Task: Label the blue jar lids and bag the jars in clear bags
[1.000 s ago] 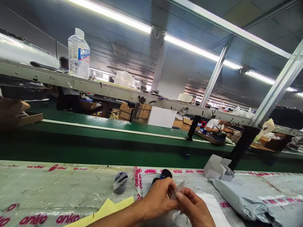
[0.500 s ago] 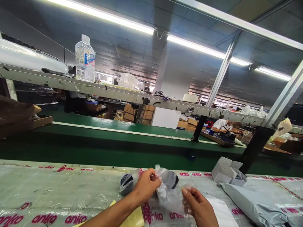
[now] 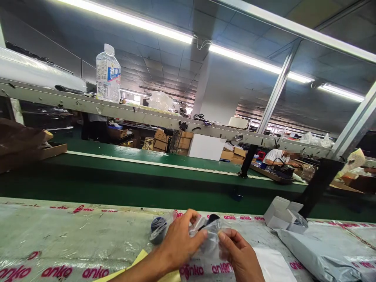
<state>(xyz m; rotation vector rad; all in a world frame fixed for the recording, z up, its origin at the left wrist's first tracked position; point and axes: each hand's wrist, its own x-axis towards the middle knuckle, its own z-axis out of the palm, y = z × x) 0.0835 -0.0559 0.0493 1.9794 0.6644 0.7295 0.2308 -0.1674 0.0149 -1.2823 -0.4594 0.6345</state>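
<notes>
A clear plastic bag (image 3: 213,235) is stretched between my two hands, low in the middle of the head view. Just behind the film shows a dark rounded item (image 3: 213,218), whose kind I cannot make out. My left hand (image 3: 183,239) is curled round the bag's left side, thumb over the film. On the right side, my right hand (image 3: 242,250) pinches the film between thumb and fingers. To the left of my left hand, a dark blue, round-topped item (image 3: 159,230) sits in clear plastic wrap on the table.
The table (image 3: 73,235) is covered with printed film. Yellow paper (image 3: 172,276) lies under my left forearm, a white sheet (image 3: 273,264) beside my right hand. At right are a grey-white mailing bag (image 3: 317,254) and an open white box (image 3: 279,213). Behind runs a green conveyor (image 3: 117,188); a person (image 3: 276,156) sits beyond.
My left hand has moved slightly right and its thumb now reaches across the film. My right hand has come closer to it. The bag has shifted, showing more of the dark item.
</notes>
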